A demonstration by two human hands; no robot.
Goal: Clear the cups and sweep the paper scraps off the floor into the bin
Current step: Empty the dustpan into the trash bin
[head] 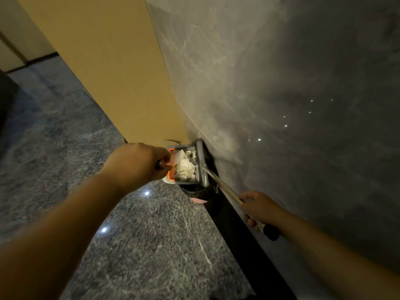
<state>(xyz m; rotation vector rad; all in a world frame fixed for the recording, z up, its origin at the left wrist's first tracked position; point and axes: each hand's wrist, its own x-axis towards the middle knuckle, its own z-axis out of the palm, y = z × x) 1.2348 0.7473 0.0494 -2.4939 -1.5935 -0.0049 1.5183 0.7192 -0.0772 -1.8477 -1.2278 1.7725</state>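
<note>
Two hands, both occupied.

Left hand [138, 164]: fingers curled round one dark handle [159, 164], of which only a short stub shows below the knuckles; what it belongs to is hidden by the hand.

Right hand [260, 207]: wrapped round one long metal pole [220, 185] near its black end grip; the pole runs up to the dustpan.

One grey dustpan [200, 162], with an orange comb edge on its left side, held directly above the bin.

Paper scraps [185, 167]: a heap of white crumpled pieces lying inside the dustpan; exact count cannot be told.

One bin [192, 192], dark-lined, standing on the floor against the wall [281, 83], mostly covered by the dustpan.

One grey marbled floor [140, 245].

One tan panel [108, 61] beside the wall.
</note>
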